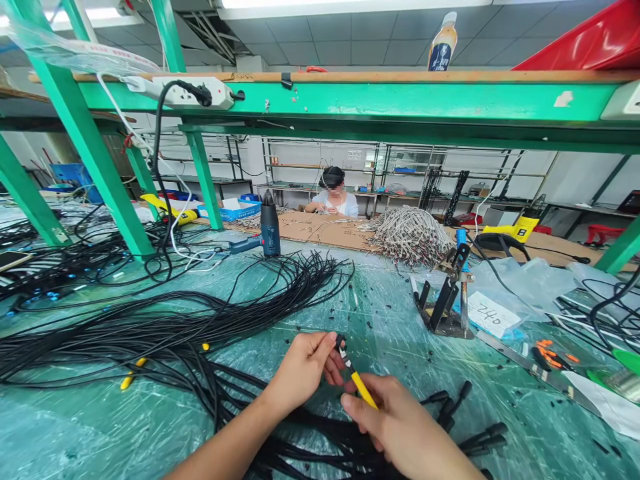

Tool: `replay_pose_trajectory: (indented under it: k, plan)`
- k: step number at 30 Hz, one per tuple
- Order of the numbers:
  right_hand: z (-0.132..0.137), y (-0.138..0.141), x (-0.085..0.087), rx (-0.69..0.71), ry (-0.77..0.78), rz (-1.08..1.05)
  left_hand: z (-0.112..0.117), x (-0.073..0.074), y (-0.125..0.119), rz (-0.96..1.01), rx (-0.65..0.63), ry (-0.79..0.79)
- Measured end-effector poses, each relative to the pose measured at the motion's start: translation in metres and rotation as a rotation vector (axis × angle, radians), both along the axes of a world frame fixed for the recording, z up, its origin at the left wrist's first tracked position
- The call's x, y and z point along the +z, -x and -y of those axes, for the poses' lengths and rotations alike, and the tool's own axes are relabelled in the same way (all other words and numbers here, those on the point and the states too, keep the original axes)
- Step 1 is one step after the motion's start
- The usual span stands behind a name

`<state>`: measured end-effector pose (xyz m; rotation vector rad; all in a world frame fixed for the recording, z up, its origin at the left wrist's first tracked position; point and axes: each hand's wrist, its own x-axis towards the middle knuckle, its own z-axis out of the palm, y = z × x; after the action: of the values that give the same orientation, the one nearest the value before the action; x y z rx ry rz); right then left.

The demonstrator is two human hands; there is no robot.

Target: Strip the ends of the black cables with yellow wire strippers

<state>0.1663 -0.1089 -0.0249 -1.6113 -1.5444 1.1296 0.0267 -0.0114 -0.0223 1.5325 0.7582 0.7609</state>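
Observation:
My right hand (400, 420) is closed around a yellow-handled tool (361, 385) whose dark tip points up and left. My left hand (305, 363) pinches a small black piece (340, 343) at that tip, thumb and fingers pressed together. Both hands hover low over a green mat covered in clear plastic (380, 313). A large bundle of long black cables (165, 327) fans out on the left and runs under my forearms. Several black cable ends with moulded plugs (470, 417) lie just right of my right hand.
A black metal jig (445, 300) stands right of centre beside a paper label reading 240 (493, 315). A dark heat gun (270, 230), a heap of pale wires (410, 235) and a green frame post (95, 153) stand farther back. A person sits at the far bench (334, 197).

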Motion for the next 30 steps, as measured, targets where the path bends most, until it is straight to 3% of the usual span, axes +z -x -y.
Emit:
replay_pose_trajectory:
  k: [3,7,20,30]
  plan:
    - [0.0029,0.0023,0.0002,-0.116,-0.236,0.564,0.0,-0.001,-0.0002,-0.006,0.004,0.021]
    - [0.0049,0.0038,0.0017,-0.152,-0.271,0.775,-0.001,-0.0026,0.0003,-0.01,0.003,0.029]
    - [0.0015,-0.0016,-0.002,-0.167,-0.296,0.854,0.0001,-0.0018,0.0012,-0.028,-0.043,0.011]
    - [0.0014,-0.005,-0.0006,-0.09,-0.239,0.732,-0.001,-0.0067,0.0009,0.0,-0.058,0.014]
